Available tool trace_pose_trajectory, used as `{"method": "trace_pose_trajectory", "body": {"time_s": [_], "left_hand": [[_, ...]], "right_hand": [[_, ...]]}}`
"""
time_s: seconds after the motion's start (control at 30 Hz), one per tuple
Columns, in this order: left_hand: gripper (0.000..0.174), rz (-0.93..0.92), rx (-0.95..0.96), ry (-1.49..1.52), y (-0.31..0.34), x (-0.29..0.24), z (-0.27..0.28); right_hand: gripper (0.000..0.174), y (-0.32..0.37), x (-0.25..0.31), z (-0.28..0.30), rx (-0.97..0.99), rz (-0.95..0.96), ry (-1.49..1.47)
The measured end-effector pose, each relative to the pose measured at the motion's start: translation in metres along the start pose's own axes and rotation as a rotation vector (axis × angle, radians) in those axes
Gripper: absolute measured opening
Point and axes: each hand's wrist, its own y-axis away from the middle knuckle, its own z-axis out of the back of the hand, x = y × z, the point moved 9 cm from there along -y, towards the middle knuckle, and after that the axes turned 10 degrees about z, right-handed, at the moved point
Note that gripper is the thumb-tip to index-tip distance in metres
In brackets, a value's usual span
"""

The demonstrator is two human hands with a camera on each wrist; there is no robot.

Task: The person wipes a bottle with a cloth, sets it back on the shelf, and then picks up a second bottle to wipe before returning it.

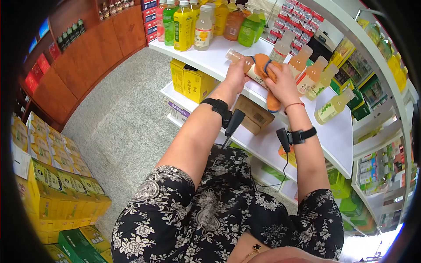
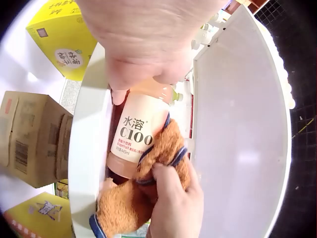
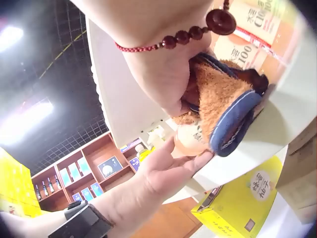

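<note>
My left hand (image 1: pixel 237 75) grips a bottle (image 1: pixel 253 72) of pinkish-orange drink near its capped end, holding it tilted over the white shelf. The cream label (image 2: pixel 133 130) reads C100 in the left wrist view. In my right hand (image 1: pixel 283 82) is an orange-brown cloth (image 1: pixel 263 65) with dark blue edging, bunched against the bottle's side toward its base. The thumb presses into the cloth in the left wrist view. Part of the cloth (image 3: pixel 223 94) hangs below the bottle. Beside my right hand stand more C100 bottles (image 1: pixel 310 77) in a row, orange and pale green.
Several drink bottles (image 1: pixel 183 27) stand at the shelf's far left end. The white shelf (image 1: pixel 334 144) has a curved front edge before me. On the tier below sit a yellow box (image 1: pixel 193 81) and a brown carton (image 1: pixel 252 117). Stacked yellow cartons (image 1: pixel 66 193) stand on the floor at left.
</note>
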Motion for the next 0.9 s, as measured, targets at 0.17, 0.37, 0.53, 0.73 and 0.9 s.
{"method": "trace_pose_trajectory", "body": {"time_s": [0.17,0.37,0.53,0.73,0.9], "left_hand": [[0.041,-0.013,0.035,0.017,-0.001,-0.001,-0.002],[0.038,-0.001,-0.074,0.035,0.011,-0.008,-0.007],[0.037,-0.160,-0.080,-0.089,0.000,-0.053,-0.011],[0.040,-0.459,-0.174,-0.423,0.000,-0.116,-0.032],[0.043,-0.529,-0.205,-0.726,-0.013,-0.131,-0.067]], "right_hand": [[0.047,0.055,-0.040,0.015,-0.006,-0.223,-0.087],[0.048,0.091,-0.054,0.012,0.028,-0.364,-0.122],[0.043,0.092,-0.056,0.002,0.045,-0.363,-0.123],[0.035,0.098,-0.056,0.009,-0.111,-0.358,-0.270],[0.039,0.098,-0.057,0.008,-0.101,-0.351,-0.286]]}}
